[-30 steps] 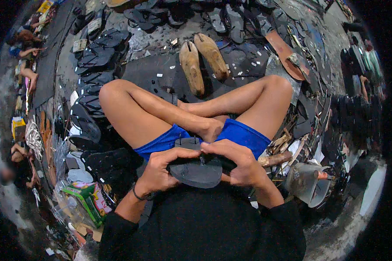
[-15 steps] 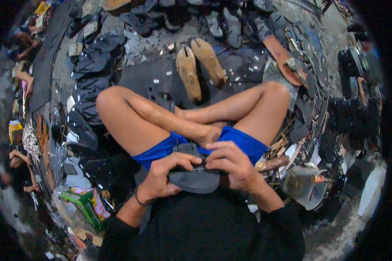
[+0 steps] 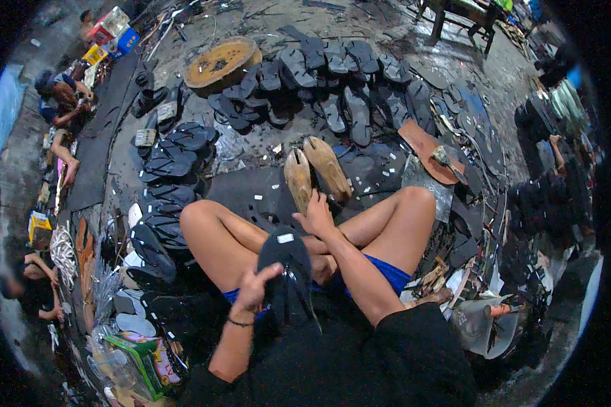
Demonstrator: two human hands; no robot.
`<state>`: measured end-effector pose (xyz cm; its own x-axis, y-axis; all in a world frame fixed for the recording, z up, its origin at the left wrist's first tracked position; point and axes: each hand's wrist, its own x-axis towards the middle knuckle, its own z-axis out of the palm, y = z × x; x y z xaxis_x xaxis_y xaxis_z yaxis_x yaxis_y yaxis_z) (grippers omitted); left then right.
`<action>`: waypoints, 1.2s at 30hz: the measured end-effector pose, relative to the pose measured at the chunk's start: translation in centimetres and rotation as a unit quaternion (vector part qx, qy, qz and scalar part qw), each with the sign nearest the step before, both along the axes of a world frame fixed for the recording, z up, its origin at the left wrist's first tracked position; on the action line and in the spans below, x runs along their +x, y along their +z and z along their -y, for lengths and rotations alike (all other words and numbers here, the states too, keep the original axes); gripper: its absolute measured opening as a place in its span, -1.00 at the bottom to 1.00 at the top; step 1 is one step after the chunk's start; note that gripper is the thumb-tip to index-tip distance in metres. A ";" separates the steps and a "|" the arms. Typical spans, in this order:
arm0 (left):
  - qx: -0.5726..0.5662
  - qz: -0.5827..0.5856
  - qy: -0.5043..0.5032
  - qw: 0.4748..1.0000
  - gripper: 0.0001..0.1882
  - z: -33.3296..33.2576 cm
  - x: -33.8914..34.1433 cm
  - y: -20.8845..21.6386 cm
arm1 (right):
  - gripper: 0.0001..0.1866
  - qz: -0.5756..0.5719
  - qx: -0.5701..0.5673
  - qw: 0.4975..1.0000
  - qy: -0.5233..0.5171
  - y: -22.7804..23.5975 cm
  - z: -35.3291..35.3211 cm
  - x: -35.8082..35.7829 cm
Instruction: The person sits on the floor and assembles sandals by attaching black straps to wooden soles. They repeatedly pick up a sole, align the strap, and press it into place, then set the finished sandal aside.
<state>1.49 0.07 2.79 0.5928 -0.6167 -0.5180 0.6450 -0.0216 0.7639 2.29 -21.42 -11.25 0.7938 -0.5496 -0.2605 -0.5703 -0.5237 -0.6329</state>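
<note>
My left hand (image 3: 252,290) grips the edge of a black flip-flop (image 3: 283,261), its thumb lying on the sole. The flip-flop stands sole-up or tilted over my lap; a small white piece (image 3: 286,238) lies on its far end. A thin strip hangs at its near end. My right hand (image 3: 316,217) is stretched forward, thumb and fingers apart, at the near end of a wooden foot form (image 3: 297,178). Whether the fingertips touch it I cannot tell. A second wooden foot form (image 3: 327,166) lies just right of it.
Rows of black sandals (image 3: 292,71) lie ahead and to the left. A round wooden block (image 3: 223,62) sits at the far left. A brown sole-shaped piece (image 3: 428,152), a clear plastic container (image 3: 485,325) and scraps lie right. Other people (image 3: 64,95) sit at the left edge.
My right hand has left the flip-flop and moved forward to the wooden forms. My left hand has shifted its hold, and the flip-flop is turned lengthwise. The view has tilted up.
</note>
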 end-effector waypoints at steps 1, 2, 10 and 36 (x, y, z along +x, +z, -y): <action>-0.060 -0.028 -0.022 0.998 -0.51 -0.4 -1.4 -2.2 | -0.06 -0.037 0.038 0.999 0.001 -1.3 0.2 0.1; -0.120 -0.110 -0.044 0.986 -0.46 1.5 -2.7 0.0 | -0.13 0.043 0.034 0.998 -0.008 -3.3 1.0 -0.2; -0.134 -0.055 0.028 0.989 -0.36 1.8 0.5 -0.6 | -0.42 0.249 0.591 0.756 -0.130 12.0 2.9 -10.3; -0.521 -0.177 0.184 0.815 -0.06 0.3 -0.1 -5.7 | -0.28 0.116 0.049 0.962 0.243 22.0 -6.2 -13.6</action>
